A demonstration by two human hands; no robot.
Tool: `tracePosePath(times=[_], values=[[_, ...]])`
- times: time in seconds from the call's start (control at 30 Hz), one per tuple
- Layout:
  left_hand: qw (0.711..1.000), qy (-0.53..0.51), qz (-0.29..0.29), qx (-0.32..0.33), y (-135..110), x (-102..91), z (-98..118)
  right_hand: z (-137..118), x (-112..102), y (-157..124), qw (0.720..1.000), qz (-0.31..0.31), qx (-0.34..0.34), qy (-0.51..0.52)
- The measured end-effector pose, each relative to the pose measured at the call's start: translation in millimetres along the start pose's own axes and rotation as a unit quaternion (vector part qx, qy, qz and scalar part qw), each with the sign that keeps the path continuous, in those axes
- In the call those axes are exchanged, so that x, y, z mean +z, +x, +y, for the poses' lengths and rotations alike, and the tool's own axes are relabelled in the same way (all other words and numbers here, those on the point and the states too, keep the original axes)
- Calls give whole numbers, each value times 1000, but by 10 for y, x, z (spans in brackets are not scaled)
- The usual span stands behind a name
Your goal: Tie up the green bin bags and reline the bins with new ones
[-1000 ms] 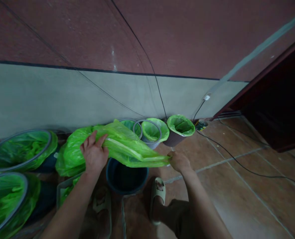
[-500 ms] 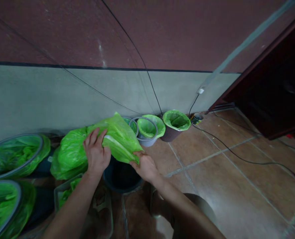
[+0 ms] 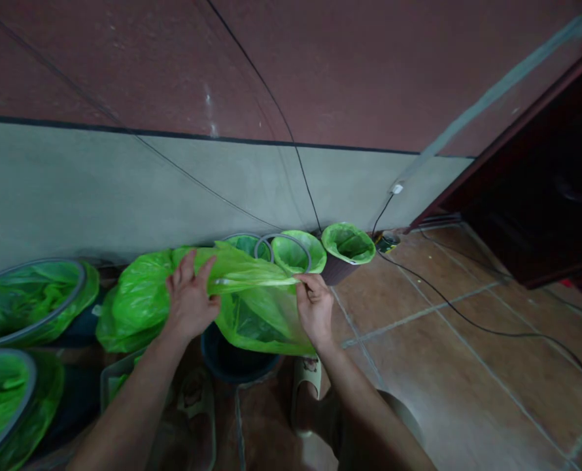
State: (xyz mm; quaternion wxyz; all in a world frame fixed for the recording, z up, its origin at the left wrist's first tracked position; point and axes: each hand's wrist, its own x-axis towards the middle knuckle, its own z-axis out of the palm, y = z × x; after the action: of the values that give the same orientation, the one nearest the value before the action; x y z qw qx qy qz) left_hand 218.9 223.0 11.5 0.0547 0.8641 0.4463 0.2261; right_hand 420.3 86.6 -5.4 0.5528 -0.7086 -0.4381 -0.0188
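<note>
A bright green plastic bag (image 3: 252,307) hangs spread between my two hands above a dark blue bin (image 3: 232,363) on the floor. My left hand (image 3: 189,302) grips the bag's upper left edge, fingers partly spread over the plastic. At the upper right corner, my right hand (image 3: 314,306) pinches the bag. The bag's lower part drapes over the bin's mouth and hides most of it.
Several bins lined with green bags stand along the wall: two large ones at left (image 3: 31,307) (image 3: 1,399), three small ones at the back (image 3: 347,245). A bulging green bag (image 3: 131,304) lies left. Cables (image 3: 467,320) cross the tiled floor. My sandalled feet (image 3: 307,373) flank the bin.
My right hand has moved up and to the right along the bag's edge, pulling the folded bag open so it now hangs wide over the blue bin. The left hand stayed nearly in place.
</note>
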Motion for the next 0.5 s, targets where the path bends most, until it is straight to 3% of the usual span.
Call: tracePosePath(times=[0.1,0.17,0.3,0.5], values=[[986,-85,-18,143,-77,52,204,-73,11,-30,999,-11,-40,-4],[978,-114,-9,177,-120,126,339,-134,25,-73,997,-24,-69,-9],[975,-118,25,186,-120,264,440,-207,31,-129,992,-25,-116,-31],[978,-77,116,156,-32,306,277,-197,7,-116,987,-5,-153,-40]])
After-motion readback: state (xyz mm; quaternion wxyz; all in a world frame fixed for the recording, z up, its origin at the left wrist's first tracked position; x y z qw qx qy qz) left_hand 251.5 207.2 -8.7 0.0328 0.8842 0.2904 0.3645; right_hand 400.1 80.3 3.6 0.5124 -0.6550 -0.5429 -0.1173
